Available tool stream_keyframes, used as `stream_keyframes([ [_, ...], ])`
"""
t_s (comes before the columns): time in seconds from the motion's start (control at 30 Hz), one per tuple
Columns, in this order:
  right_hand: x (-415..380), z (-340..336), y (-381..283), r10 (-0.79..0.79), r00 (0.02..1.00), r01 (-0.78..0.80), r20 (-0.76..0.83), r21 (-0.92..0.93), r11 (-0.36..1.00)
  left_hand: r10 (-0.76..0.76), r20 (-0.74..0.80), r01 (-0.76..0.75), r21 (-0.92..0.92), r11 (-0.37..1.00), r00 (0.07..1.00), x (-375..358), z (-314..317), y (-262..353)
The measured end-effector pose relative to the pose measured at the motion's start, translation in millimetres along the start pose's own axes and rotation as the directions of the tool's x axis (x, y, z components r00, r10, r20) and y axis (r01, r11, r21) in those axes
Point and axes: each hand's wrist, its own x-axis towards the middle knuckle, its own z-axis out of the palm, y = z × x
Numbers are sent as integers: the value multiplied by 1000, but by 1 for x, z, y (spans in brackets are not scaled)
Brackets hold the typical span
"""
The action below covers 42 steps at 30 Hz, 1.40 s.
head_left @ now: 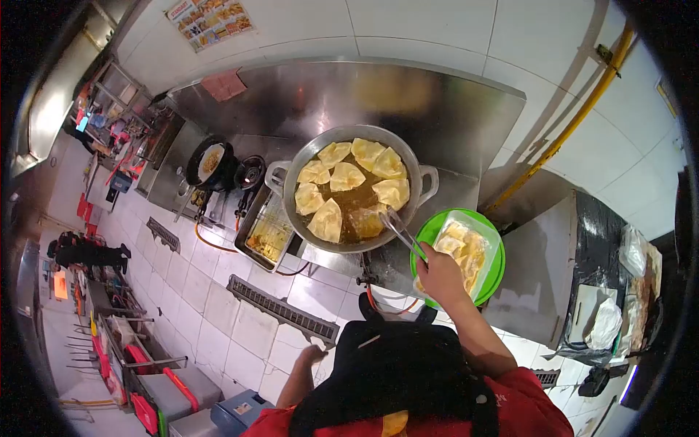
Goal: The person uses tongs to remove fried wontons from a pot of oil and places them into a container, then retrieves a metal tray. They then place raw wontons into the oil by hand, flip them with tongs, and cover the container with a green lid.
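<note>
My right hand (pixel 441 273) gripping tongs (pixel 399 231); dough pieces (pixel 346 177) ahead-left in pot (pixel 354 131). Left hand (pixel 312 355) low, can't tell if closed.

Tongs (pixel 401 231), 4 o'clock: grip end hidden in R hand (pixel 440 274), which also blocks pt of green basin (pixel 497 273). Poster (pixel 210 23) txt, 11 o'clock: too small.

Above the frying pan (pixel 352 132): open from the front left; tongs (pixel 397 227) and the right hand (pixel 441 273) bar the front right.
Behind: steel splashback (pixel 408 98) rises.
Right: looped handle (pixel 432 183) juts out, green basin (pixel 498 271) near.
Left: second handle (pixel 274 177), metal tray (pixel 256 262) beside the pan.
</note>
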Motion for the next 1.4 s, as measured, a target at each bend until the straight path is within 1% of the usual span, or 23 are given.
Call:
stream_keyframes([
  [0.03,3,4,0,-24,1000,25,18,-53,998,68,113,-50,-151,987,991,15,31,2],
  [0.17,21,14,-11,-71,994,82,81,-132,988,70,83,-46,-257,965,994,-32,78,8],
  [0.43,56,50,-28,-119,979,139,167,-119,983,18,-39,-35,-513,858,999,-36,64,14],
  [0.47,59,50,-29,-111,974,135,196,-116,984,-217,22,125,-874,470,976,-42,52,23],
  [0.5,60,50,-28,-116,974,142,196,-122,982,-168,62,174,-545,820,984,-16,46,23],
  [0.57,59,48,-22,-159,980,170,119,-88,981,-142,-89,78,-509,857,986,-39,-1,31],
  [0.67,51,14,-29,-115,991,118,62,-40,992,-229,-72,137,-617,775,971,-62,-40,47],
  [0.73,49,3,-22,-78,995,85,61,-113,990,-273,-91,142,-674,725,958,-53,-43,47],
  [0.83,66,6,-3,-44,998,50,45,-162,985,-114,-44,77,-505,859,992,-31,-16,38],
  [0.9,74,14,8,-34,999,42,35,-257,966,-226,53,199,-690,696,973,-29,-2,36],
  [0.93,74,14,11,-36,999,45,37,-263,964,-193,47,181,-613,769,980,-17,6,30],
  [0.97,71,9,5,-28,999,35,31,-261,965,-175,21,143,-670,729,984,-29,0,31],
  [1.03,65,7,0,-19,999,29,39,-270,962,-15,21,23,-522,853,1000,9,41,10],
  [1.07,63,7,-1,-31,999,35,21,-245,969,4,-40,-24,-522,853,999,14,51,6],
  [1.1,62,7,-2,-42,999,42,4,-219,975,-201,81,203,-668,716,976,-41,-17,31],
  [1.13,64,11,0,-47,999,48,13,-227,973,-198,87,204,-676,708,976,-14,21,26],
  [1.17,69,19,5,-75,997,75,9,-231,970,2,-70,-33,-446,895,998,18,45,4],
  [1.2,70,23,8,-101,995,100,7,-236,967,4,-63,-32,-457,889,998,-4,33,12],
  [1.23,70,23,4,-103,994,105,20,-244,964,-119,-29,84,-549,832,992,-20,-5,20],
  [1.27,71,20,-2,-71,997,76,31,-266,961,-60,25,62,-619,783,998,24,34,8],
  [1.3,70,18,-7,-38,999,48,38,-289,956,-132,-65,68,-590,804,989,-6,0,15],
  [1.37,62,12,-17,-51,998,61,43,-284,957,-266,-31,158,-736,658,963,-25,-22,26],
  [1.4,57,8,-22,-61,997,68,36,-270,961,-263,-23,160,-739,654,965,-31,-30,27],
])
